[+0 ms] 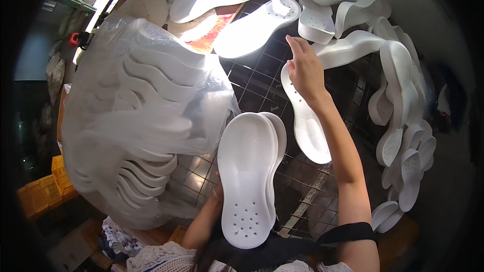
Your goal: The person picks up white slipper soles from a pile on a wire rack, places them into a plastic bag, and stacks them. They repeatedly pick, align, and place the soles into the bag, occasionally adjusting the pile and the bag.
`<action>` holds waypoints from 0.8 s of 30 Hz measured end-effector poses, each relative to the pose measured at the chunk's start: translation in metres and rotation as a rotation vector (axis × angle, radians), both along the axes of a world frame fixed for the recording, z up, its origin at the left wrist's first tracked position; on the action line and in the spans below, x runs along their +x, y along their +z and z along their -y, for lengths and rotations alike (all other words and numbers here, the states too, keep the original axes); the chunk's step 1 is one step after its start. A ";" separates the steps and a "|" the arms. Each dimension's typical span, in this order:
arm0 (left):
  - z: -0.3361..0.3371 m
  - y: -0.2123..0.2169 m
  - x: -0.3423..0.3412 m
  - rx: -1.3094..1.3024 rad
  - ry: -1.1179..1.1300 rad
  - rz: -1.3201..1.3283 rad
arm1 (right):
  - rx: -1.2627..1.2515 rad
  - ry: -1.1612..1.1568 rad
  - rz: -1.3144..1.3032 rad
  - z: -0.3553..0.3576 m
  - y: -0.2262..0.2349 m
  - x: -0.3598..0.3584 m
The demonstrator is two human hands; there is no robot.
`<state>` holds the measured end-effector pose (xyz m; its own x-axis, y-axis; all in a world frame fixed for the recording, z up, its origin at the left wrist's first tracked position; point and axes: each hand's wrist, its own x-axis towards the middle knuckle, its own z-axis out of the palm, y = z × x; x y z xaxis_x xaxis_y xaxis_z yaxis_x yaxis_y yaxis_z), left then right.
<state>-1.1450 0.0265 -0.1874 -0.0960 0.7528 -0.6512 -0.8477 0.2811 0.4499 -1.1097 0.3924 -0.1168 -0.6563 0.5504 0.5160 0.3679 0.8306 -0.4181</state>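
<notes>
Two or more white foam shoe soles are stacked upright in front of me, holes toward the lower end of the front one. My left hand grips them from behind; most of its fingers are hidden by the soles. My right hand is stretched out over the wire grid, fingers extended and apart, with nothing seen in them. Below and partly behind it lies another perforated sole. Just beyond its fingertips are a sunlit sole and a thick sole with holes.
A large clear plastic bag packed with stacked soles bulges on the left. Many loose soles are heaped along the right side of the dark wire grid. Yellow crates stand at the lower left.
</notes>
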 end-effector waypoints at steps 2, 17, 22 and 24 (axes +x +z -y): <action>0.010 -0.003 0.009 -0.030 0.028 0.039 | 0.286 0.019 0.069 -0.057 -0.067 -0.065; 0.043 0.041 -0.020 -0.025 0.109 -0.809 | -0.543 0.231 0.068 0.170 0.124 0.123; 0.052 0.049 -0.024 -0.150 -0.399 -0.978 | -1.238 -0.066 0.104 0.226 0.029 0.148; 0.062 0.055 -0.023 0.031 -0.358 -0.911 | -1.310 -0.243 0.193 0.238 0.026 0.144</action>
